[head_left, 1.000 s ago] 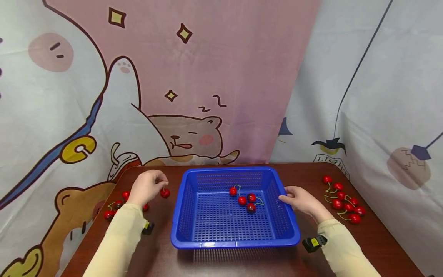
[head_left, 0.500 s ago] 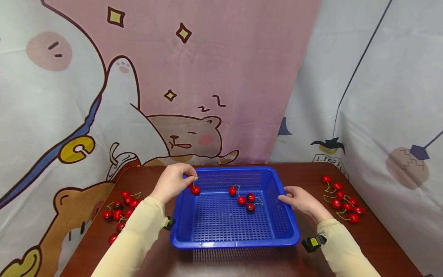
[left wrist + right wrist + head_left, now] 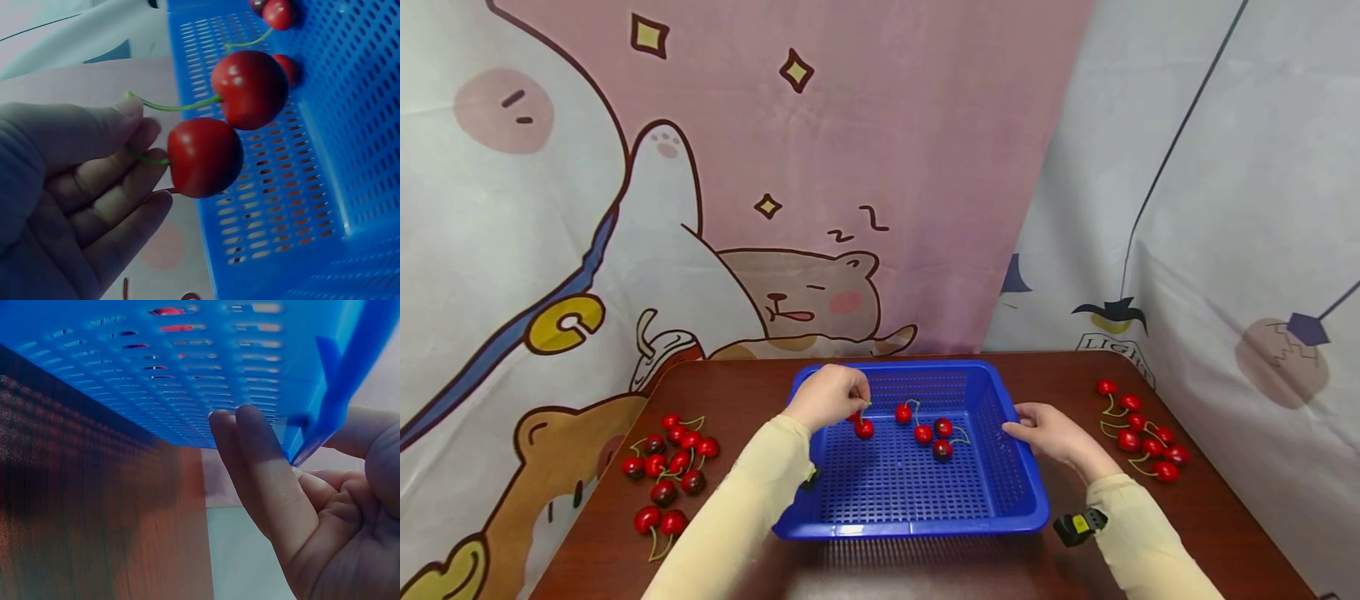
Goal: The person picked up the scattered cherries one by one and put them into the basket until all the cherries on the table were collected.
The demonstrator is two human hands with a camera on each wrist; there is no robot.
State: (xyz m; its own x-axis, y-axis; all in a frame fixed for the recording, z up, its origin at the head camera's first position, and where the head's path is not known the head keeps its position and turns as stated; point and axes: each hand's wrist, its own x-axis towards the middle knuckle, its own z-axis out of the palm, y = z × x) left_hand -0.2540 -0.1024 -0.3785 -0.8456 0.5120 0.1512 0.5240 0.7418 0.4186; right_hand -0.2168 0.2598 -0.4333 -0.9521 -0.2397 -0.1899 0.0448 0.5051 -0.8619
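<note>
My left hand [image 3: 833, 397] is over the left part of the blue plastic basket [image 3: 912, 531]. Thumb and fingers pinch the green stems of two red cherries; in the left wrist view the lower cherry [image 3: 206, 157] and the upper cherry [image 3: 250, 89] hang off the fingertips. In the head view one held cherry [image 3: 863, 428] shows below the hand, the other mostly behind it. Several cherries [image 3: 922, 434] with stems lie on the basket floor. My right hand [image 3: 1051, 433] grips the basket's right rim, thumb over the top, fingers [image 3: 265, 469] against the perforated outer wall.
On the brown table [image 3: 737, 550], a group of cherries [image 3: 663, 492] lies left of the basket. Another group of cherries [image 3: 1152, 448] lies to the right. A cartoon-printed cloth [image 3: 955, 208] hangs behind the table.
My left hand has carried the cherries rightward from the left of the basket to over its inside, uncovering the left group. The right hand stays on the rim.
</note>
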